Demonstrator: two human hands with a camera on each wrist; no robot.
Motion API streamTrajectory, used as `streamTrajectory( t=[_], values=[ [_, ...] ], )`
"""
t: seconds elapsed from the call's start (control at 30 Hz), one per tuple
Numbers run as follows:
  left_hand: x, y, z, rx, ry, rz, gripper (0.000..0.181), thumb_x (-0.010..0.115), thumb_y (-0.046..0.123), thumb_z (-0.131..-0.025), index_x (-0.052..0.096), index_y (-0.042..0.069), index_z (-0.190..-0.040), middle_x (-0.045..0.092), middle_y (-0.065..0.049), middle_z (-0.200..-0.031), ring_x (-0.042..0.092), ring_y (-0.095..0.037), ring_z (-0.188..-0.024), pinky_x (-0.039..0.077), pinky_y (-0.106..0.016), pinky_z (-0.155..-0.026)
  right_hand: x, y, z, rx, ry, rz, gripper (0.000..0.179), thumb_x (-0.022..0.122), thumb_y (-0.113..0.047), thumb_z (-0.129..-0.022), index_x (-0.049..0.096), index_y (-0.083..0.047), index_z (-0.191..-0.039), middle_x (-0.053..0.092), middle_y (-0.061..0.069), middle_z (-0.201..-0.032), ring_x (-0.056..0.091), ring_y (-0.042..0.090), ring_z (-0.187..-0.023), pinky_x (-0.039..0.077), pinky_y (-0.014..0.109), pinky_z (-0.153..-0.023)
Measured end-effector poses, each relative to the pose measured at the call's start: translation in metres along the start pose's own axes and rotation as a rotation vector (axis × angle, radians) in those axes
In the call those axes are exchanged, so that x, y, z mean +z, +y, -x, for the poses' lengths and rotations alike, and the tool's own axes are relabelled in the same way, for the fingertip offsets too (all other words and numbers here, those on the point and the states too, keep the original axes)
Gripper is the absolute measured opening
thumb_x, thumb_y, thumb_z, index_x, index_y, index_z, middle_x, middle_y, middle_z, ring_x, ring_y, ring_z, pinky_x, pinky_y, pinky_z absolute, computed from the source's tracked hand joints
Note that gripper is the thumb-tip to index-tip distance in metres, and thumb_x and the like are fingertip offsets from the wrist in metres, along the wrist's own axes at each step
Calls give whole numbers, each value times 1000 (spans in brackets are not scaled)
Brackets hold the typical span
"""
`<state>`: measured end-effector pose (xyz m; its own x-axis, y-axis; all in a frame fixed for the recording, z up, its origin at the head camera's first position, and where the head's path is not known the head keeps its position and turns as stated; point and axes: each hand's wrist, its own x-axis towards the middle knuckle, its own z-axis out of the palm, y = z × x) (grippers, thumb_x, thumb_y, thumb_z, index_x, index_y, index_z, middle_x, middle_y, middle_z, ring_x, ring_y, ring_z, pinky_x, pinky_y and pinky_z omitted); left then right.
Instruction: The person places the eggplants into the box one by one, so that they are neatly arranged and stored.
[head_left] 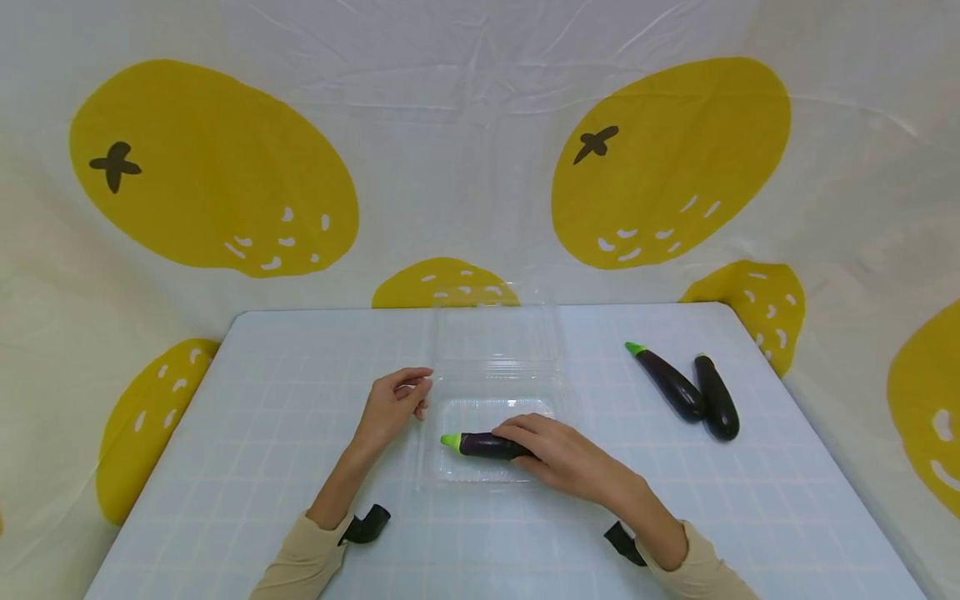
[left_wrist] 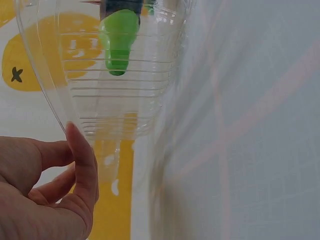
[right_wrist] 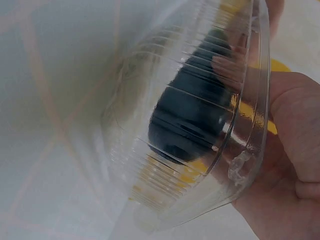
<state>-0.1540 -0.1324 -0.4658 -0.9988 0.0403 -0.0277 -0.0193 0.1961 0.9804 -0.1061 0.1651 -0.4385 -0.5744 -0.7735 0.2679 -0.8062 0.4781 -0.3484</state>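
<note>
A dark purple eggplant (head_left: pixel 491 446) with a bright green stem end lies across the base of a clear plastic clamshell container (head_left: pixel 487 477). My right hand (head_left: pixel 555 450) grips its right end from above, and the stem points left. Through the ribbed wall in the right wrist view, the eggplant's rounded end (right_wrist: pixel 185 120) shows between thumb and fingers. At the container's left side is my left hand (head_left: pixel 393 404), its fingers loosely bent. In the left wrist view a fingertip (left_wrist: pixel 74 132) is right at the container's rim (left_wrist: pixel 47 97).
The container's clear lid (head_left: pixel 495 333) stands open toward the back edge of the table. Two more eggplants, one with a green stem (head_left: pixel 667 383) and a darker one (head_left: pixel 717 400), lie close together at the right. A fruit-print curtain (head_left: pixel 457 167) hangs behind the pale table (head_left: pixel 247 417).
</note>
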Motion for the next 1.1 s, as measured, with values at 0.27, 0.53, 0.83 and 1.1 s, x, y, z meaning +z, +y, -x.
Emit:
streamTrajectory(
  t=[0.27,0.53,0.83,1.1],
  values=[
    [0,0,0,-10,-1,1,31,69,10,-99,67,-6,-126,65,-27,-105,58,-17,-61,52,-20,-58,2,2,0,36,-88,-93,41,72,-11,-97,61,-9,-137,63,0,-132,60,16,-121,52,34,-100],
    [1,-2,-1,-4,8,0,29,68,6,-100,67,-7,-125,65,-26,-103,58,-15,-59,53,-20,-58,3,7,-2,117,-194,-219,40,68,-13,-101,59,-11,-140,61,-1,-137,58,16,-126,50,36,-104],
    [1,-1,0,-13,9,-5,28,67,5,-100,66,-7,-126,64,-27,-105,58,-16,-60,53,-21,-58,2,10,-4,140,-244,-270,40,67,-15,-102,59,-12,-140,61,-1,-137,57,16,-127,49,36,-105],
    [0,0,0,-7,10,-2,29,67,7,-100,66,-7,-126,64,-27,-104,58,-16,-60,53,-21,-58,2,10,-5,144,-247,-277,39,66,-20,-102,59,-13,-140,61,-2,-137,56,15,-126,49,36,-105]
  ],
)
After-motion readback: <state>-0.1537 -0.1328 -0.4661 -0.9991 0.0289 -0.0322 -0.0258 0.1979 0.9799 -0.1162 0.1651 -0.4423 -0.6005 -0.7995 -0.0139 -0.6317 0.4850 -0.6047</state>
